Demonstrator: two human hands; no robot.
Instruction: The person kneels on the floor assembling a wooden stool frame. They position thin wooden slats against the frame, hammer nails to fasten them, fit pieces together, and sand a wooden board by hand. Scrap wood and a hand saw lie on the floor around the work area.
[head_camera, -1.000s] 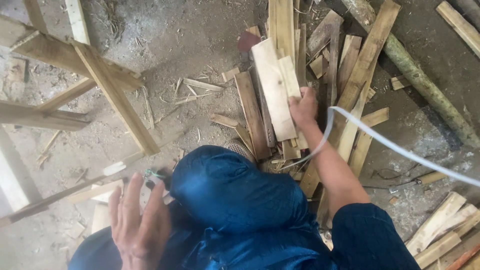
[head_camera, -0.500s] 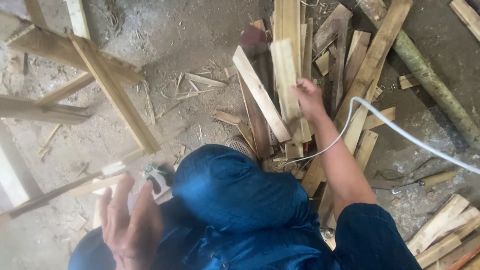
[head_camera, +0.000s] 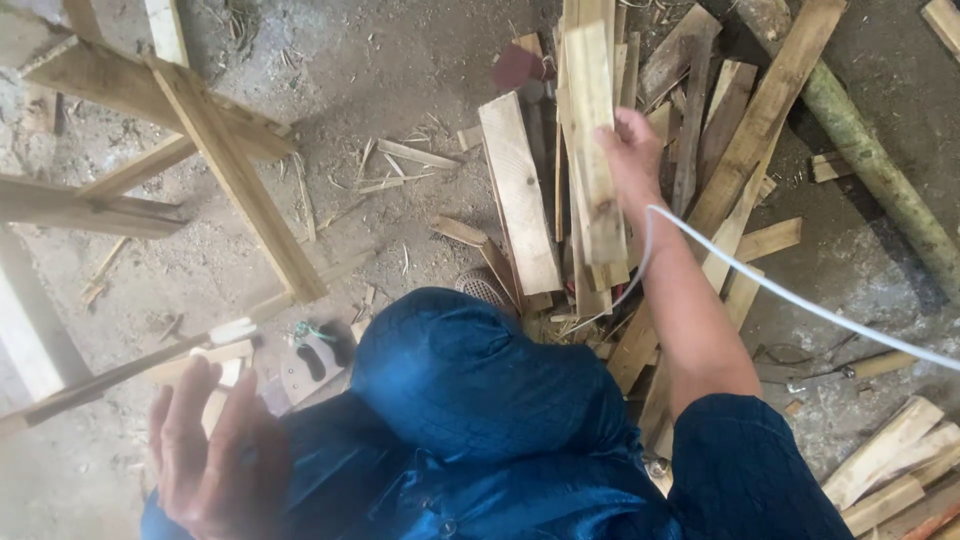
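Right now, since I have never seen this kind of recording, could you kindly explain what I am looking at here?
There is no machine: a camera worn on a person's head looks straight down at their own two hands and blue clothing. The right hand grips a pale wooden plank, lifted over a heap of wood offcuts on the dusty ground. The left hand is open and holds nothing. A wooden frame stands to the left, a green pole lies to the right, and a white cord crosses the right arm.

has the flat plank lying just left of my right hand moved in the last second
Yes. The loose plank has swung from tilted to nearly upright in view, judged against the green bamboo pole; the right hand grips another plank.
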